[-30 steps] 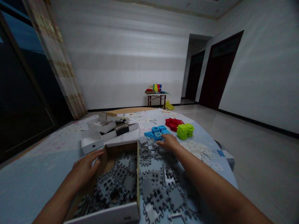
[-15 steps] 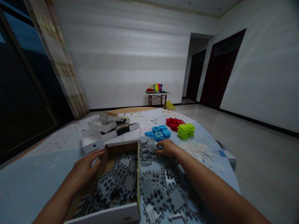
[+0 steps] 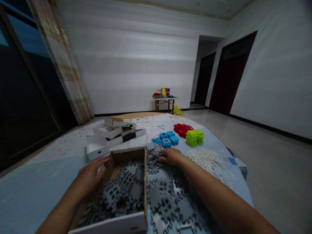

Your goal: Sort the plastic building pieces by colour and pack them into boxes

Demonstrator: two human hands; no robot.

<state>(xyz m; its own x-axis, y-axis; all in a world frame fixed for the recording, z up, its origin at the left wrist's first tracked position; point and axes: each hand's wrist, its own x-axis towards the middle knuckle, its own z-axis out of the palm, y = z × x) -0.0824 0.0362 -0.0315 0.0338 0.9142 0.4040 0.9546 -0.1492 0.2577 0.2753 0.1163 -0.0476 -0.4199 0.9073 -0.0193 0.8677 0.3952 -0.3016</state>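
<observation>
My left hand [image 3: 92,172] grips the left wall of a white cardboard box [image 3: 129,221], its thumb by the inner side. Grey notched interlocking plastic pieces [image 3: 131,180] fill much of this box. Just past the box's right wall, my right hand [image 3: 172,156] rests over a heap of small grey pieces [image 3: 153,159], thumb and index finger apart. The remaining fingers are partly hidden, and I see no piece clearly held. More flat grey interlocking plates [image 3: 167,204] lie spread between the box and my right forearm.
Beyond the heap sit blue pieces [image 3: 166,139], red pieces [image 3: 182,130] and lime-green pieces [image 3: 195,137]. White square frames [image 3: 209,161] are scattered right of my right hand. Several small white boxes [image 3: 97,148] are stacked at the back left. The table [image 3: 36,191] has a rounded right edge.
My right hand has shifted slightly left over the grey heap, nearer the box. My left hand stays on the box wall.
</observation>
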